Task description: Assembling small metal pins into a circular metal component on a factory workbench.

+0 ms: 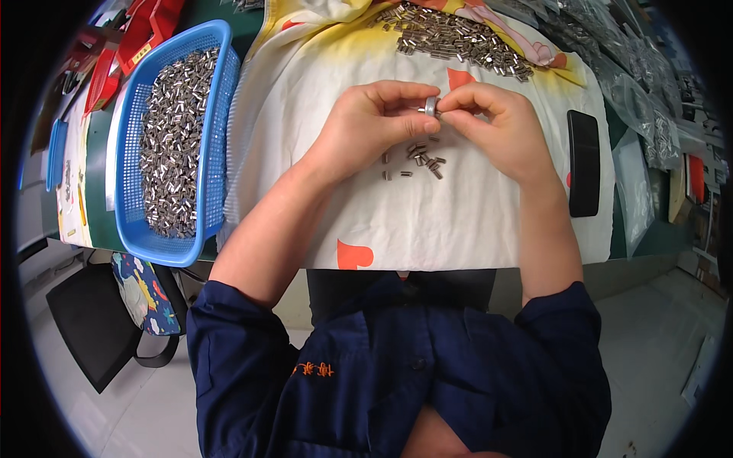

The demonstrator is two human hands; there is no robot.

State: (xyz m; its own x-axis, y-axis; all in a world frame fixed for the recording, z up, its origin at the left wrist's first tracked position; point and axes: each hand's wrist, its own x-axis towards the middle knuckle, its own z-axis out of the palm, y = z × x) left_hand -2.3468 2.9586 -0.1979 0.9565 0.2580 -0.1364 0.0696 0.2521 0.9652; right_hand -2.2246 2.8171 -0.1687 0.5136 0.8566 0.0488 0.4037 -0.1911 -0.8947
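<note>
Over the white cloth, my left hand is closed, its thumb and fingers gripping a small silvery metal ring at its left side. My right hand meets it from the right, thumb and forefinger pinched together against the ring. Whatever lies between those right fingertips is too small and covered to make out. Just below both hands, several short metal pins lie scattered on the cloth.
A blue plastic basket full of short metal pins stands at left. Another heap of metal pins lies at the cloth's far side. A black phone rests at right, near clear plastic bags. Red bins stand far left.
</note>
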